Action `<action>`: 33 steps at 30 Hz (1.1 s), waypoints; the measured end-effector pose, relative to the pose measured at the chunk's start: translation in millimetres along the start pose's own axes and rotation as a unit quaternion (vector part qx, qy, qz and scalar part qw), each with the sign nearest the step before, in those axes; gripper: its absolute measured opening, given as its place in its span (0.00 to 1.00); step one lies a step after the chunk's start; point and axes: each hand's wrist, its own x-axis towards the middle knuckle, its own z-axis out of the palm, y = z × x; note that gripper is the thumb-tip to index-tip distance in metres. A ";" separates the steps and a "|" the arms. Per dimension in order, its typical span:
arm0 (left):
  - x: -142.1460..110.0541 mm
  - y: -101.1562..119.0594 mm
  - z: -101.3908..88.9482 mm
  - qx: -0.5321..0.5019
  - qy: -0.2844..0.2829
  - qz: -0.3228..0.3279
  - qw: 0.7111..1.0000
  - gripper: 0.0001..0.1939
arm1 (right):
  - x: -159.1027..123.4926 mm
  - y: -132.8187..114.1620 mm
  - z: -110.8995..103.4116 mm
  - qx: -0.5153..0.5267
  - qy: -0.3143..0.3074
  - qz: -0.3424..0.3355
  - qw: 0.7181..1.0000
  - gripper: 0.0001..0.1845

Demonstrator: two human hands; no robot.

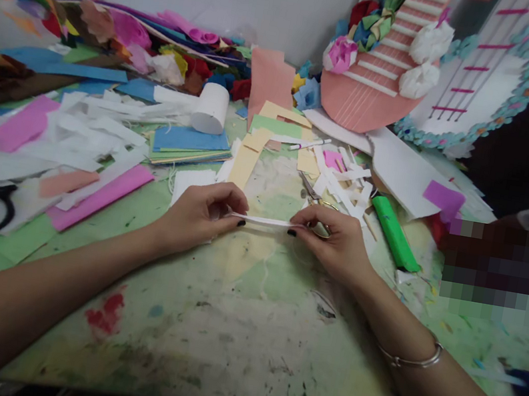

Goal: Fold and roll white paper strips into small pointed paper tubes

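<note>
Left grip (201, 213), right grip (333, 238), white strip (268, 221) between

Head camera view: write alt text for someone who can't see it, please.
A person's left hand and right hand hold a thin white strip between them above a paint-stained table. Beyond them lie scissors and paper scraps, with a pink guitar-shaped craft at the back.

A strip (268, 221) ran between the left hand (195, 215) and the right hand (339, 239); behind the right lay scissors (314, 194), far left, eyeglasses (0, 192).
</note>
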 end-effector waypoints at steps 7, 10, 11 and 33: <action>-1.7 2.3 2.7 -0.077 -0.027 0.025 0.996 0.05 | -1.4 -4.7 2.9 0.036 -0.007 -0.031 0.999 0.05; -1.9 8.0 2.5 -0.049 -0.022 0.070 0.996 0.04 | -2.7 -9.3 4.5 0.049 0.001 -0.050 0.998 0.05; -2.1 9.8 2.4 -0.043 -0.019 0.080 0.996 0.05 | -3.2 -10.8 5.0 0.056 0.006 -0.055 0.997 0.05; -10.5 23.7 12.3 -0.199 0.102 -0.036 0.974 0.11 | -8.1 -27.2 12.8 0.271 0.076 0.061 0.958 0.07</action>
